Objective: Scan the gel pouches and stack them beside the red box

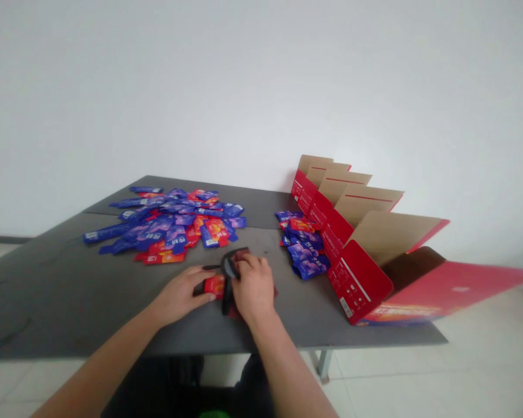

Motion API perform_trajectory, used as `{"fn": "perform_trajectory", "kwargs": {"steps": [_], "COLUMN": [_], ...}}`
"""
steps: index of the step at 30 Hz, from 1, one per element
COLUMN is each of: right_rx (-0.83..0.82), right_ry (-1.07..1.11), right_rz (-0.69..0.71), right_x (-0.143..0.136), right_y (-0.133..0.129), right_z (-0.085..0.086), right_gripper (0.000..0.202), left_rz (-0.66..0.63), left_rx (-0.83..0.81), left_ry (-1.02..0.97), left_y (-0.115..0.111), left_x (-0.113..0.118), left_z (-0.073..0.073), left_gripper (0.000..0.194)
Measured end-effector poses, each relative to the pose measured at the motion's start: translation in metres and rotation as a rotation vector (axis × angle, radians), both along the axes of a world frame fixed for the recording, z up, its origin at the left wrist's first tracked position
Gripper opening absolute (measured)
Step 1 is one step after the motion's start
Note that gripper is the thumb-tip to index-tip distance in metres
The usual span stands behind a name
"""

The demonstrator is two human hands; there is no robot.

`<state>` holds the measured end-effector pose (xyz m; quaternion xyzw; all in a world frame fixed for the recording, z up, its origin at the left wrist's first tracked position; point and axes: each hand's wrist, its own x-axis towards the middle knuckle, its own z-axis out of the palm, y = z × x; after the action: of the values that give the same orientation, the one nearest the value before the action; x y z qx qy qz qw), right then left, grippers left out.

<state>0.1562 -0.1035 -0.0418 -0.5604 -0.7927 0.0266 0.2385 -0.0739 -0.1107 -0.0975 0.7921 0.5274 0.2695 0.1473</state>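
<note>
Lying near the front edge of the grey table (113, 307), w/ both hands on it, is a small red packet (214, 286). It is held btwn thumb & fingers of the left hand (181, 296), which are closed round its L end. By the right hand (255, 287), a black tool (228, 270) is gripped, fingers curled over it; it is stood just beside the packet's R end. Something dark red is partly hidden under that hand, too blurred to tell what.

Beyond the hands, toward the L, a big loose heap (174, 220) of blue & red packets is spread. A smaller stack (307, 267), mostly blue w/ some red, is set to the R, close beside a row of red cardboard boxes (353, 284). These are lined up along the R side w/ flaps raised, brown insides shown; the nearest box's wide red flap is stuck out past the tbl edge. Behind, a pale wall (226, 87) is seen.
</note>
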Motion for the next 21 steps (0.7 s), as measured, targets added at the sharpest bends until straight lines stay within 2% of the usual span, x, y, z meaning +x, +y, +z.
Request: {"fn": "perform_trajectory", "kwargs": {"steps": [2,4,6,8,10,12,15,16,18,20,21], "right_rx": [-0.013,-0.057,-0.092,-0.115,-0.15,-0.143,-0.04,-0.005,-0.016,-0.052,-0.067], "right_ry": [-0.025,-0.034,-0.022,-0.031,-0.074,-0.077,-0.01,0.001,-0.009,-0.003,0.01], "right_rz": [0.134,0.16,0.078,-0.044,-0.148,-0.168,-0.008,0.076,0.154,0.16,0.139], "right_x": [-0.025,-0.031,-0.014,0.015,0.04,0.046,0.013,-0.004,-0.031,-0.038,-0.032], "right_y": [-0.009,-0.012,-0.006,0.005,0.015,0.017,0.005,-0.001,-0.008,-0.01,-0.008], "right_z": [-0.007,-0.016,-0.022,-0.02,-0.011,-0.001,0.005,0.003,-0.005,-0.014,-0.018], "right_gripper": [0.02,0.021,0.026,0.028,0.027,0.027,0.024,0.024,0.02,0.019,0.02], "left_rz": [0.005,-0.007,-0.025,-0.035,-0.027,-0.025,-0.031,-0.026,-0.006,0.003,-0.004], "left_rx": [0.01,0.009,-0.008,-0.019,-0.016,-0.014,0.0,0.01,0.021,0.016,0.006], "left_ry": [-0.036,-0.054,-0.039,-0.016,0.0,0.016,0.034,0.032,0.016,-0.001,-0.001], "left_y": [0.0,-0.001,-0.002,-0.003,-0.004,-0.003,-0.001,0.0,0.0,0.0,-0.001], "left_x": [0.0,0.001,0.002,0.002,0.002,0.001,0.0,0.0,0.0,0.0,0.001], "left_z": [-0.001,0.002,0.005,0.008,0.009,0.008,0.004,0.003,0.002,0.003,0.004], "left_gripper": [0.046,0.046,0.042,0.041,0.044,0.045,0.041,0.04,0.041,0.044,0.043]}}
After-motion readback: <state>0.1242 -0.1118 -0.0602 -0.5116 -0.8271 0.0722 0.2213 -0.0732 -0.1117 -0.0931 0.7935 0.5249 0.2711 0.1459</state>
